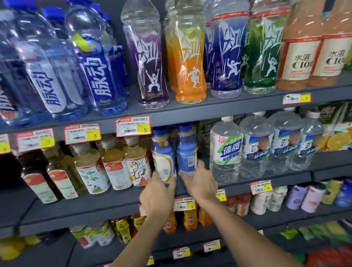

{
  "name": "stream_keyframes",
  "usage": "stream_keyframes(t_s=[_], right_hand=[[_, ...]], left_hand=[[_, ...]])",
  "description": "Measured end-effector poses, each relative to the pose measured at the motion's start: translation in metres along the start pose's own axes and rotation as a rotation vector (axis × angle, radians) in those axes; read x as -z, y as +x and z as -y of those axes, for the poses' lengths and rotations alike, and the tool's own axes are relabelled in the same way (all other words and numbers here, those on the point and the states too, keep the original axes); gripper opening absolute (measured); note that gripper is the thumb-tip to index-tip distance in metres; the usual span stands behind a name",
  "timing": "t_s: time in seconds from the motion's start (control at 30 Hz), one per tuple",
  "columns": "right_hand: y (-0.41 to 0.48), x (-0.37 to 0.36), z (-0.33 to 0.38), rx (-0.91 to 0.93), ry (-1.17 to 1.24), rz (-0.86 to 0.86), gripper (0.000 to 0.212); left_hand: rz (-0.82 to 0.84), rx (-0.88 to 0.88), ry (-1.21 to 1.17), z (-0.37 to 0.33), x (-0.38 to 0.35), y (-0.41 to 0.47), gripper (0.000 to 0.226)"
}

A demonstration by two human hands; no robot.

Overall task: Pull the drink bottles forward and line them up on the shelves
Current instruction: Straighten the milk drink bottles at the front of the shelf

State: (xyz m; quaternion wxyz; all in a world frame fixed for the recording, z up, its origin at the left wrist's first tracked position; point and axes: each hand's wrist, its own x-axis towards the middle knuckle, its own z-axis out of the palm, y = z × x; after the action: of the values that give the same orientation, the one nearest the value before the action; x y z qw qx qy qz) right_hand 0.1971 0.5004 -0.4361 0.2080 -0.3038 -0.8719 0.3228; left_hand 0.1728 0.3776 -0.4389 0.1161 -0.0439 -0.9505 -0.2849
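Note:
Two blue-and-white drink bottles stand side by side on the middle shelf (92, 203). My left hand (157, 195) grips the base of the left bottle (162, 155), which leans a little. My right hand (201, 183) holds the base of the right bottle (186, 151), thumb on its right side. Both bottles sit back from the shelf's front edge. Tea bottles (114, 164) stand to their left and clear water bottles (226, 150) to their right.
The top shelf carries blue sports drinks (95, 61), coloured sports bottles (186, 49) and orange juice bottles (302, 49). Juice cartons (337, 126) sit at the middle shelf's right. Lower shelves hold small bottles and cans (308, 197). Price tags (133, 126) hang on the shelf edges.

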Motion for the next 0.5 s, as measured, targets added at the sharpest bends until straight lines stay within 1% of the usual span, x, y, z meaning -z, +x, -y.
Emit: stream_keyframes(t_s=[0.23, 0.4, 0.5], right_hand=[[-0.012, 0.015, -0.01, 0.02, 0.101, 0.035, 0.046], [-0.021, 0.026, -0.022, 0.048, 0.085, 0.031, 0.046], [-0.022, 0.03, -0.026, 0.054, 0.055, 0.049, 0.05]], left_hand=[[-0.028, 0.043, -0.053, -0.006, -0.009, 0.003, 0.046], [-0.079, 0.087, -0.075, -0.014, -0.012, 0.008, 0.054], [-0.092, 0.095, -0.103, -0.015, -0.013, 0.013, 0.047]])
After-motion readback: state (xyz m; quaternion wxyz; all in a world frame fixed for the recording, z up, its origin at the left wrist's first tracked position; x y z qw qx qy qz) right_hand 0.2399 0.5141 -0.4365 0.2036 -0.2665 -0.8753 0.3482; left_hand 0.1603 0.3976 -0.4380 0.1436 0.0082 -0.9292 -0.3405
